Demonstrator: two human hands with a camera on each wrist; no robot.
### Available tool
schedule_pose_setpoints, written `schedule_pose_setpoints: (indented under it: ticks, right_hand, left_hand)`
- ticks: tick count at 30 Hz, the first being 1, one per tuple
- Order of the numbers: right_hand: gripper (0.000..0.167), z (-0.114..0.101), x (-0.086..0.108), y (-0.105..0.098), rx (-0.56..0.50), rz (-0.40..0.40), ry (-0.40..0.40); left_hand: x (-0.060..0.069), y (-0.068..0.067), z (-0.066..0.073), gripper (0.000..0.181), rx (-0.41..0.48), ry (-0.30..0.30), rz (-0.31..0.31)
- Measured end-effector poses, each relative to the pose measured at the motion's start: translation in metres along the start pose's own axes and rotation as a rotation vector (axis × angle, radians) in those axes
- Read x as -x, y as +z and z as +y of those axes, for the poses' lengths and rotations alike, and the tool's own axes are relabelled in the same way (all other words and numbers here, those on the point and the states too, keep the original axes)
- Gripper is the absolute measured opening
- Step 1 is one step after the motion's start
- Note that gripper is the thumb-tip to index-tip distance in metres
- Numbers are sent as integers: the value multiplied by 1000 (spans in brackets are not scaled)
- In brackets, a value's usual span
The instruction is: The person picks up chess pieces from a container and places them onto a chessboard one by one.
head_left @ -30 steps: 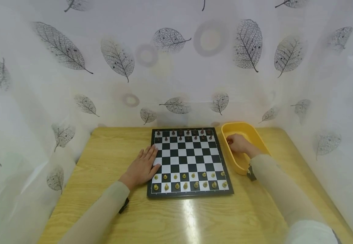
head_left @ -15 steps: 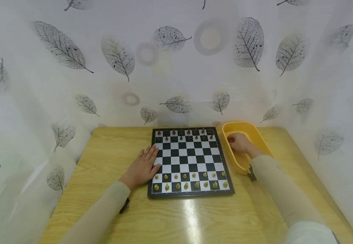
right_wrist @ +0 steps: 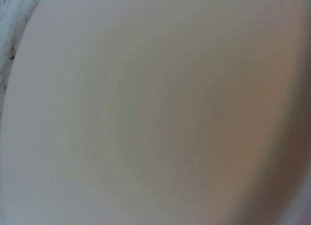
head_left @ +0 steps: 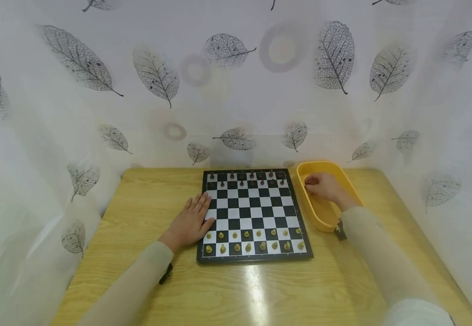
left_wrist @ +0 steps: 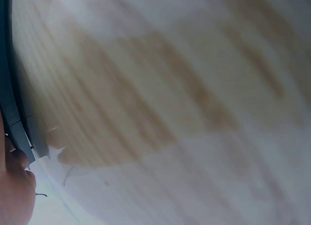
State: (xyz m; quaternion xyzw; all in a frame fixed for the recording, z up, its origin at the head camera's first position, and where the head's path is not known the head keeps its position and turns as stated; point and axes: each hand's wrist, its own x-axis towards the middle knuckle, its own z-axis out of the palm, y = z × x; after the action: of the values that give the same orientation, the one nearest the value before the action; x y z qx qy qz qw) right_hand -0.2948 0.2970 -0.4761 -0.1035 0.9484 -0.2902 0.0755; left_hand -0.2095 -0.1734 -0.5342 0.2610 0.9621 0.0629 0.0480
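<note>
A black-and-white chessboard (head_left: pixel 244 206) lies on the table. Yellow chess pieces fill the two near rows, and dark red ones stand in the two far rows, with a bare square second from the left in the farthest row. My left hand (head_left: pixel 188 222) rests flat on the board's left edge, fingers straight. In the left wrist view, part of the left hand (left_wrist: pixel 17 193) shows beside the dark board edge (left_wrist: pixel 8 98). My right hand (head_left: pixel 324 186) is inside the yellow tray (head_left: pixel 351 188), fingertips pinching a small dark red chess piece, mostly hidden. The right wrist view is too blurred to read.
The tray stands close to the board's right side on the wooden table (head_left: pixel 154 190). A white curtain (head_left: pixel 244 99) with leaf prints hangs behind the table and on both sides.
My right hand has risen slightly inside the tray, shifting a little right, its pinched fingertips now more visible. The left hand and the pieces on the board stay put.
</note>
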Motion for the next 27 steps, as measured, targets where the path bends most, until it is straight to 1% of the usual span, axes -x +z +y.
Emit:
schedule_pose_setpoints:
  ticks: [3,7,11,14,19,22,27]
  right_hand:
    - [29,-3,0,-2,-13,-18,24]
    - [33,-6,1,-6,12,-17,38]
    - [34,-11,1,-12,16,-1,29]
    - [34,-15,1,-16,5,15,7]
    - [34,-22,-1,-20,0,39,5]
    - [36,-28,-1,-21,-1,37,12]
    - [35,-40,-3,-20,-38,12,4]
  left_hand:
    - [1,-1,0,76,3,-2,-9]
    - [1,-1,0,76,7,-1,-11]
    - [0,-2,0,76,5,-1,-10]
    - [0,-2,0,76,8,-2,-9]
    - [1,-1,0,76,11,-5,-6]
    - [1,-1,1,76,6,-5,-4]
    - [1,-2,2,76,1,-6,-7]
